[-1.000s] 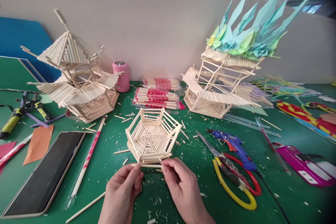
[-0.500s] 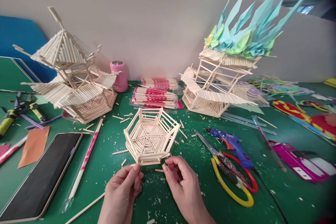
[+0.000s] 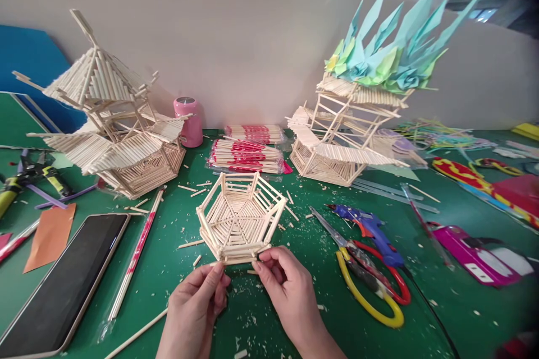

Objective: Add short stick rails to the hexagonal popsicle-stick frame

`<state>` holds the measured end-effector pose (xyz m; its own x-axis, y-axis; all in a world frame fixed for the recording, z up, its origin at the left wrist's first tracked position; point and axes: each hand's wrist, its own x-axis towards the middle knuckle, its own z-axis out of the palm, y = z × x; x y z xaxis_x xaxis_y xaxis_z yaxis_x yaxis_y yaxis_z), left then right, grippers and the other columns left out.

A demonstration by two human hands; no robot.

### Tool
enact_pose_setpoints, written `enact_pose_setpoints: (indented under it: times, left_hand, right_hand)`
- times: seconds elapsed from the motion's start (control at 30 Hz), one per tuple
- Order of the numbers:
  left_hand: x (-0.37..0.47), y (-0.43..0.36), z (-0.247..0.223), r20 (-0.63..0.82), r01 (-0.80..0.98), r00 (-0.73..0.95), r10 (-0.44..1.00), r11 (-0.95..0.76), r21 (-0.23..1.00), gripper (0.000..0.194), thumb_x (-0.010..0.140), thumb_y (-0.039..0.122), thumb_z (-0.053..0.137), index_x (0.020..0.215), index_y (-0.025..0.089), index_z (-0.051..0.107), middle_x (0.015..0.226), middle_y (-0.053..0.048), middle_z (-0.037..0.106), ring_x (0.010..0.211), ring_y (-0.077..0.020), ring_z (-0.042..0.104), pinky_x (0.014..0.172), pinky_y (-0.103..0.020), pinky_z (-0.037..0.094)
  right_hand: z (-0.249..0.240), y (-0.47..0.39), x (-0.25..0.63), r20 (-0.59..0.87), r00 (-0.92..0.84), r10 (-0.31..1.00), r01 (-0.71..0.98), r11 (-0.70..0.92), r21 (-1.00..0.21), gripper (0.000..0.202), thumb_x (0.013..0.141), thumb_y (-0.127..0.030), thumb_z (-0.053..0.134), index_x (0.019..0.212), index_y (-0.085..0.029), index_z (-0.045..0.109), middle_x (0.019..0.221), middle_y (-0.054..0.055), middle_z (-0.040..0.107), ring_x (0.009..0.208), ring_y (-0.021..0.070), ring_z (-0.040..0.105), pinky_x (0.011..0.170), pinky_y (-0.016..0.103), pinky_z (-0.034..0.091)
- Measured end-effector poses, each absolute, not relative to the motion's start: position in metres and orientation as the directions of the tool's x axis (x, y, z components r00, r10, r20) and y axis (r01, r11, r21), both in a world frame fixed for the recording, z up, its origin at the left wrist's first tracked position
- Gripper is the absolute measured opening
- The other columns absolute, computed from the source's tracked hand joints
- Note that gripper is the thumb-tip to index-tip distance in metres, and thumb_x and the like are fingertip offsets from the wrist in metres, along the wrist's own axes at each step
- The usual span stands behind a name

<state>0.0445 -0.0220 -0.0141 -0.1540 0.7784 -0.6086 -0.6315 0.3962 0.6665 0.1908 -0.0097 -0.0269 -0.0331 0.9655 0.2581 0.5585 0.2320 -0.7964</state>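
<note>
A small many-sided frame of wooden sticks [image 3: 236,221], with a web-like stick floor and a low railing, lies on the green table in front of me. Along its near edge runs a short wooden stick [image 3: 239,261]. My left hand [image 3: 194,304] pinches the left end of that stick between thumb and fingers. At the other end, my right hand [image 3: 290,294] has its thumb and forefinger closed, touching the frame's near right corner. The fingertips partly hide both ends. A longer loose stick [image 3: 141,332] reaches toward the left wrist and disappears behind it.
Scissors [image 3: 366,275] and a blue glue gun [image 3: 370,230] lie right; a phone [image 3: 63,286] lies left. Stick pavilions stand at back left [image 3: 113,123] and back right [image 3: 345,134]. Between them are stick bundles [image 3: 248,156] and a pink bottle [image 3: 190,123]. Scraps litter the table [image 3: 252,320].
My right hand has moved slightly left and up, bringing its fingertips against the frame's near right corner. The left hand stays almost in place. The view has shifted slightly.
</note>
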Motion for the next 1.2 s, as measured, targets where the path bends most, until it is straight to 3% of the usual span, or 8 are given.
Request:
enact_pose_setpoints:
  times: [0.3, 0.47, 0.93, 1.2]
  left_hand:
    - [0.0455, -0.0221, -0.0113, -0.632, -0.635, -0.151, 0.760, 0.415, 0.652, 0.035, 0.042, 0.036, 0.085, 0.056, 0.010, 0.067, 0.038, 0.002, 0.052, 0.040, -0.0050, 0.039, 0.041, -0.016, 0.031]
    - [0.0441, -0.0240, -0.0135, -0.601, -0.626, -0.125, 0.789, 0.408, 0.664, 0.031, 0.050, 0.036, 0.082, 0.059, 0.010, 0.067, 0.041, 0.001, 0.054, 0.041, -0.0051, 0.039, 0.042, -0.016, 0.031]
    - [0.0458, -0.0226, -0.0088, -0.649, -0.633, -0.163, 0.743, 0.426, 0.646, 0.038, 0.038, 0.037, 0.086, 0.057, 0.010, 0.068, 0.038, 0.001, 0.054, 0.040, -0.0051, 0.039, 0.040, -0.016, 0.030]
    - [0.0460, -0.0224, -0.0104, -0.641, -0.640, -0.142, 0.754, 0.424, 0.641, 0.036, 0.041, 0.037, 0.085, 0.058, 0.010, 0.068, 0.038, 0.002, 0.053, 0.040, -0.0051, 0.040, 0.041, -0.015, 0.031]
  right_hand:
    - [-0.0288, -0.0098, 0.1911, 0.270, -0.012, 0.963, 0.578, 0.227, -0.784, 0.013, 0.084, -0.028, 0.053, 0.075, -0.019, 0.054, 0.067, 0.001, 0.056, 0.052, 0.0113, 0.053, 0.048, 0.020, 0.045]
    - [-0.0276, -0.0083, 0.1906, 0.280, -0.011, 0.960, 0.580, 0.235, -0.780, 0.011, 0.083, -0.027, 0.054, 0.075, -0.019, 0.054, 0.067, 0.001, 0.057, 0.051, 0.0109, 0.052, 0.047, 0.019, 0.045]
    - [-0.0284, -0.0093, 0.1909, 0.277, -0.013, 0.961, 0.580, 0.233, -0.780, 0.012, 0.084, -0.027, 0.053, 0.075, -0.019, 0.054, 0.067, 0.001, 0.056, 0.052, 0.0112, 0.052, 0.046, 0.019, 0.044]
    - [-0.0286, -0.0096, 0.1913, 0.270, -0.017, 0.963, 0.583, 0.229, -0.779, 0.011, 0.084, -0.027, 0.053, 0.076, -0.019, 0.055, 0.067, 0.001, 0.056, 0.052, 0.0112, 0.052, 0.047, 0.019, 0.044]
